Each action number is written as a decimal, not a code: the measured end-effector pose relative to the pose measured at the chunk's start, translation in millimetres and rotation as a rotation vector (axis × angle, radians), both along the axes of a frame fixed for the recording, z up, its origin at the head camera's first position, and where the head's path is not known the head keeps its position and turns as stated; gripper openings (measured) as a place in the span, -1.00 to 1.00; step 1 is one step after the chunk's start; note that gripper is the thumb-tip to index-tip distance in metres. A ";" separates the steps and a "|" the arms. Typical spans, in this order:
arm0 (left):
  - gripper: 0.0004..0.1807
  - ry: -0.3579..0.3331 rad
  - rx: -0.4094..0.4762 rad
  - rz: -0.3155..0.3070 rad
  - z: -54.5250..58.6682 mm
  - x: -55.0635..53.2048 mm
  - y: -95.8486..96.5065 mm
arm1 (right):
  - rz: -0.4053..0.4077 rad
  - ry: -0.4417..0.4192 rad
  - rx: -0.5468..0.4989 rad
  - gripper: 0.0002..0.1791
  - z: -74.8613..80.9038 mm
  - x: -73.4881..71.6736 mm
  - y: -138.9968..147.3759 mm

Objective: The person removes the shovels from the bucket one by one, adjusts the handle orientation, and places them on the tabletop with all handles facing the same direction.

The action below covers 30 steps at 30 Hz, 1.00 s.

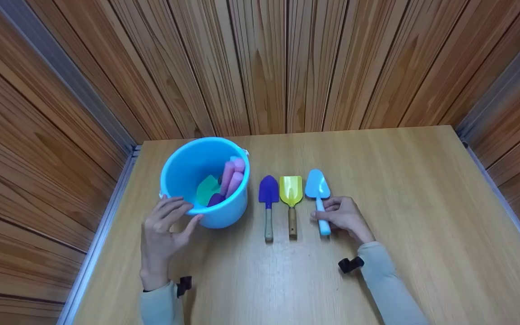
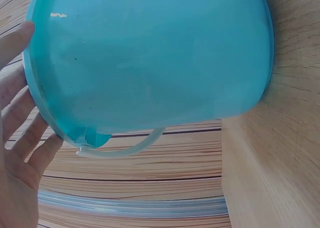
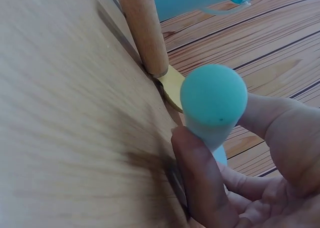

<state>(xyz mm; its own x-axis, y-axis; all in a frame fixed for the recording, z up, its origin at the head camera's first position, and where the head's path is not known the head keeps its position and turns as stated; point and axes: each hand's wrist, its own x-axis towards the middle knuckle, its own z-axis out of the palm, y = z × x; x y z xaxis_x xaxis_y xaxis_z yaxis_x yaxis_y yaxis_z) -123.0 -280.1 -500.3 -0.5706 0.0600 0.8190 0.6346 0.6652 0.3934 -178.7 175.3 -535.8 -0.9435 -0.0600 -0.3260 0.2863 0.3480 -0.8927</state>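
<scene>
A light blue toy shovel point(image 1: 317, 183) lies at the right end of a row, its blade pointing away from me. My right hand point(image 1: 345, 214) pinches its handle between thumb and fingers; the handle's rounded end point(image 3: 214, 94) faces the right wrist camera. My left hand point(image 1: 163, 234) holds the near-left rim of a blue bucket point(image 1: 228, 214), fingers spread along the edge and thumb at the front. Inside the bucket are a green piece point(image 1: 207, 189), pink-purple handles point(image 1: 233, 178) and something dark purple, partly hidden by the wall.
Between bucket and light blue shovel lie a dark blue shovel point(image 1: 269, 189) and a yellow shovel point(image 1: 291, 189), side by side. A white bucket handle point(image 2: 130, 149) hangs at the bucket's side. Wood-plank walls point(image 1: 269, 67) enclose the wooden table point(image 1: 400, 180) at back and sides.
</scene>
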 end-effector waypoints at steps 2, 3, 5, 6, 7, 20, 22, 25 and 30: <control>-0.52 0.005 0.000 -0.012 8.2 3.8 3.6 | -0.012 -0.044 0.036 -0.39 -5.9 -6.4 -1.4; -0.53 0.004 0.000 -0.023 8.7 4.7 3.5 | -0.013 -0.063 0.047 -0.38 -7.3 -8.6 -2.2; -0.50 -0.014 -0.007 -0.015 11.5 7.0 4.3 | -0.015 -0.075 0.066 -0.37 -9.1 -10.8 -2.8; -0.49 -0.022 -0.016 -0.009 12.2 7.2 4.1 | -0.017 -0.077 0.069 -0.38 -10.0 -10.9 -3.0; -0.50 -0.027 -0.017 -0.008 12.6 7.4 4.2 | -0.016 -0.076 0.068 -0.37 -10.2 -10.8 -3.0; -0.48 -0.030 -0.019 -0.014 10.6 6.9 1.8 | -0.004 -0.043 0.225 -0.46 -7.9 -4.8 -10.5; -0.49 -0.034 -0.017 -0.015 11.3 7.2 2.3 | 0.010 -0.020 0.265 -0.51 -7.7 -3.6 -12.3; -0.48 -0.038 -0.016 -0.008 12.0 7.6 2.8 | 0.019 0.001 0.317 -0.57 -7.2 -2.1 -14.3; -0.46 -0.037 -0.023 -0.007 12.5 6.6 1.4 | 0.048 0.004 0.373 -0.57 -5.3 -0.4 -15.4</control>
<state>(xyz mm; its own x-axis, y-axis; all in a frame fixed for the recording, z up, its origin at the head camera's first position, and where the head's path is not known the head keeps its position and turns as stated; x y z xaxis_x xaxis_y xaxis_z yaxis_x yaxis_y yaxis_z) -116.5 -278.8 -487.9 -0.6001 0.0827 0.7957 0.6245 0.6700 0.4013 -179.2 159.9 -541.1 -0.9436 0.0176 -0.3305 0.2586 0.6623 -0.7032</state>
